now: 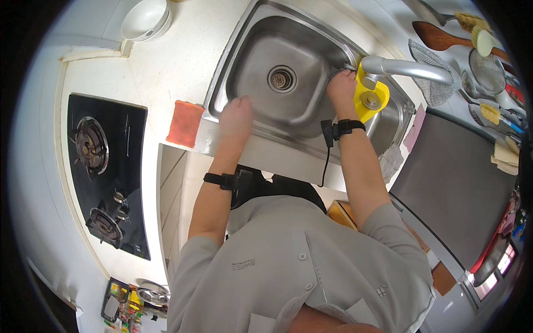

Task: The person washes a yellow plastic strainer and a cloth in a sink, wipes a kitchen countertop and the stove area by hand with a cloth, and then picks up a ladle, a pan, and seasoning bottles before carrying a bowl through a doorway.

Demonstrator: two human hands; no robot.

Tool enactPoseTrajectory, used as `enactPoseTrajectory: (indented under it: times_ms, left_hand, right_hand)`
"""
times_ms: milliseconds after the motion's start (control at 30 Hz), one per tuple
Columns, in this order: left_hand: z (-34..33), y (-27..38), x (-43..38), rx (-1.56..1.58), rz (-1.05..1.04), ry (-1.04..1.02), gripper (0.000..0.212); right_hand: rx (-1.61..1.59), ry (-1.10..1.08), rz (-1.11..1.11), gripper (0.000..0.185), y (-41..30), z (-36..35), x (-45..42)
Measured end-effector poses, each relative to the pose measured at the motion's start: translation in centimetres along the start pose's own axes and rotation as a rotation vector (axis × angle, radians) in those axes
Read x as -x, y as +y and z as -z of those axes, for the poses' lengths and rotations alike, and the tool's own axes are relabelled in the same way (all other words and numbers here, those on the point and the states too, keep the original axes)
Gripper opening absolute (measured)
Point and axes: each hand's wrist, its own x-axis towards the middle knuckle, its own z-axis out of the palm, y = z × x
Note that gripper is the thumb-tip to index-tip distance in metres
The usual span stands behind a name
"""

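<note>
A stainless steel sink basin (pixel 258 62) with a round drain strainer (pixel 282 79) lies before me. My left hand (pixel 236 116), blurred, is over the basin's near left rim with its fingers curled. I see nothing in it, but the inside of the hand is hidden. At the basin's right side, my right hand (pixel 343 85) has its fingers bent beside a yellow plastic sink caddy (pixel 361 100). Some grey material (pixel 334 71) shows by those fingertips, too small to name; whether I grip it is unclear. The silver faucet (pixel 406 70) reaches out above the caddy.
An orange cloth (pixel 185 123) lies on the counter left of the sink. Farther left is a black gas hob (pixel 129 179). White bowls (pixel 145 21) stand at the back left. Utensils, including a wooden spatula (pixel 433 35), hang at right, above a grey panel (pixel 454 183).
</note>
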Motion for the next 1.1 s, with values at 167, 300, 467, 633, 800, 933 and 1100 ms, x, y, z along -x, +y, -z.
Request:
enactPoseTrajectory:
  times_ms: [167,300,467,633,800,933,1100]
  left_hand:
    - [0.7,-0.3,-0.4,-0.019,-0.119,-0.016,0.020]
    - [1.5,0.4,-0.6,0.086,-0.111,0.061,0.013]
    - [1.5,0.4,-0.7,0.110,-0.117,0.117,0.013]
    - [0.6,-0.1,-0.7,0.105,-0.093,0.130,0.015]
    - [0.9,0.1,-0.5,0.040,-0.088,0.074,0.017]
    - [0.7,0.3,-0.7,0.106,-0.079,0.125,0.012]
    - [0.7,-0.1,-0.3,0.081,-0.067,0.088,0.011]
  right_hand:
    - [-0.198,-0.253,-0.105,0.047,0.2,1.4,-1.7]
    - [-0.291,-0.061,-0.065,0.049,-0.1,-0.1,-3.3]
    - [-0.319,-0.032,0.163,0.065,-1.4,-0.7,-5.9]
    - [-0.316,-0.082,0.118,0.063,-1.0,0.4,-4.8]
    - [-0.141,-0.210,-0.042,0.069,-1.8,1.3,-4.2]
    - [-0.393,-0.083,0.064,0.069,-3.5,0.6,-6.7]
    - [-0.137,-0.108,0.255,0.065,-4.0,2.6,-5.0]
